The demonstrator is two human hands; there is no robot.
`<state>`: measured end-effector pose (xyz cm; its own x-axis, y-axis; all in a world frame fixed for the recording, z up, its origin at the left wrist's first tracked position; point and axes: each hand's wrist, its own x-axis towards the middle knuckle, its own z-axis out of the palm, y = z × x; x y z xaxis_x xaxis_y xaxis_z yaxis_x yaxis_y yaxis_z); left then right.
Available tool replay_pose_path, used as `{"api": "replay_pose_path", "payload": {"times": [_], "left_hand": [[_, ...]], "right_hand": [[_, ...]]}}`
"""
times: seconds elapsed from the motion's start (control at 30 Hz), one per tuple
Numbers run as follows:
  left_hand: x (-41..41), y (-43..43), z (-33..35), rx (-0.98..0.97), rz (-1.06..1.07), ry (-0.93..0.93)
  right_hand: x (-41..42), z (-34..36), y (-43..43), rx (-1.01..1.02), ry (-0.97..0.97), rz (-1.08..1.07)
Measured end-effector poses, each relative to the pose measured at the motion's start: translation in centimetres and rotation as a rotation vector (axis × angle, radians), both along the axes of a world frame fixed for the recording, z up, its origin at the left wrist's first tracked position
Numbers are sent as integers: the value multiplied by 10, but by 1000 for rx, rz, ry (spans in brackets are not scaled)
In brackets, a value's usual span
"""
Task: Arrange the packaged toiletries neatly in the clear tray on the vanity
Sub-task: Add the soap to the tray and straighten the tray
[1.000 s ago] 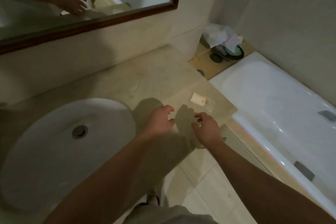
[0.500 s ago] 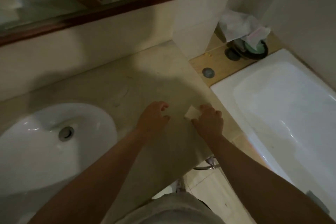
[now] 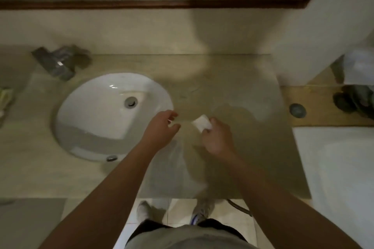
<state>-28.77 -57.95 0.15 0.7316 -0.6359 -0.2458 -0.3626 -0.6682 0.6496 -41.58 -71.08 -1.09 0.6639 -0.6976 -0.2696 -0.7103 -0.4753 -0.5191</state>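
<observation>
Packet, small and white, is pinched in the right hand; left hand hovers open (empty). Loosely gripped, it might slip onto the counter.

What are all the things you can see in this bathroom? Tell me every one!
Small white packaged toiletry: one, white, held in the right hand above the counter.
Oval white sink basin: one, white, set into the counter, left of centre.
Beige stone vanity counter: one, beige, across the middle.
Dark crumpled packets: a blurred heap, grey, back left of the counter.
Wood-framed mirror: one, brown frame, on the wall above.
White bathtub: one, white, far right.
Round dark metal cap: one, grey, on the wooden ledge by the tub.
Shoes: two, pale, on the tiled floor below.
Left hand: one, empty, fingers apart.
Right hand: one, gripping the packet.
</observation>
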Motion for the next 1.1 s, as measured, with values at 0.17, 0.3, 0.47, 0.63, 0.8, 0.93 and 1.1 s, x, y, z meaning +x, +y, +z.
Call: {"api": "replay_pose_path", "payload": {"times": [0.17,0.3,0.47,0.63,0.8,0.93,1.1], "left_hand": [[43,125,15,-36,294,-24],[76,258,28,-54,481,-23],[129,418,41,-52,656,-104],[170,501,43,-34,730,-84],[214,518,25,-28,745,-21],[242,514,23,-5,736,20],[297,530,23,11,672,-11]], "right_hand": [[86,26,97,87,-102,270],[152,39,209,189,-204,360],[228,47,363,265,-159,503],[281,53,444,306,-161,544],[323,39,457,450,-199,410],[366,39,464,625,-249,338],[419,39,472,669,-240,149]]}}
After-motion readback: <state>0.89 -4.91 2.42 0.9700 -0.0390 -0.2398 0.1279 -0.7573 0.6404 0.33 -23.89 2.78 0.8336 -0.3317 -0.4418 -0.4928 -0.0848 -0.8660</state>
